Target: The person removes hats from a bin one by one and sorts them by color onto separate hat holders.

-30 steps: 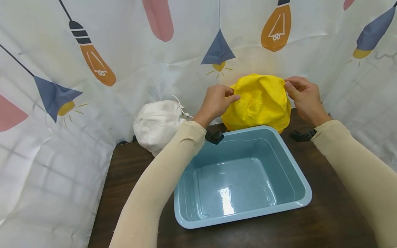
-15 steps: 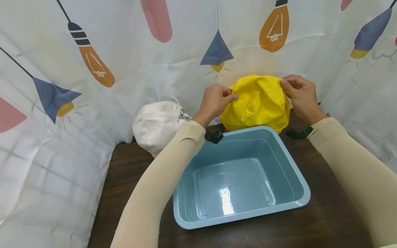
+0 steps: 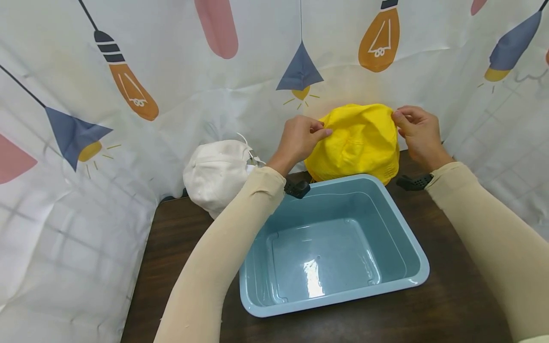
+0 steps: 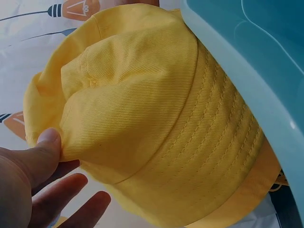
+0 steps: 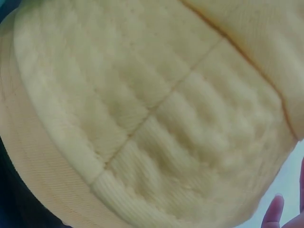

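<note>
A yellow bucket hat (image 3: 358, 138) with a stitched brim stands behind the tub, against the patterned curtain. On its left side my left hand (image 3: 298, 140) pinches the cloth of the crown between thumb and forefinger; the left wrist view shows the thumb (image 4: 50, 142) on the fabric, other fingers loose. My right hand (image 3: 418, 133) pinches the crown's upper right edge. In the right wrist view the hat's brim (image 5: 142, 118) fills most of the picture, blurred, and only some fingertips (image 5: 274, 209) show at the lower right corner.
A light blue plastic tub (image 3: 334, 296) stands on the dark wooden table (image 3: 171, 243), in front of the hat. To the left sits a white cap (image 3: 216, 171), partly behind my left forearm. The curtain (image 3: 253, 114) with lamp prints hangs behind and at both sides.
The right hand shifts slightly left with the view, then a little back right and down, still at the hat's edge. The left hand and the hat stay nearly still.
</note>
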Motion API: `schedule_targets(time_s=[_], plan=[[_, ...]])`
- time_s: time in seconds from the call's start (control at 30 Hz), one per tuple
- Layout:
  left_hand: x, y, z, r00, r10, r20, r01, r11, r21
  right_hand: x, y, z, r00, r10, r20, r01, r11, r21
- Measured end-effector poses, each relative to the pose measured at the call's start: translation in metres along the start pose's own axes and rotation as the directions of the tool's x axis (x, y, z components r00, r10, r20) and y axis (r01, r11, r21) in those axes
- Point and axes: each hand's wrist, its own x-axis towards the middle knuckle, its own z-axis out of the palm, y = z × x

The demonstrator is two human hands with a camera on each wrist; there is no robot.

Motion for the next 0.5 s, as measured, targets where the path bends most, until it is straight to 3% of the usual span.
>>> schedule_targets(time_s=[0.17, 0.5], plan=[[0.0, -0.002, -0.001, 1.0, 0.007, 0.003, -0.007, 1.0, -0.005, 0.0, 0.003, 0.001, 0.999, 0.047, 0.001, -0.047, 0.998, 0.051], [0.0, -0.011, -0.002, 1.0, 0.025, 0.012, -0.025, 1.0, -0.009, -0.001, 0.003, 0.007, 0.999, 0.017, 0.029, -0.02, 0.995, 0.096]])
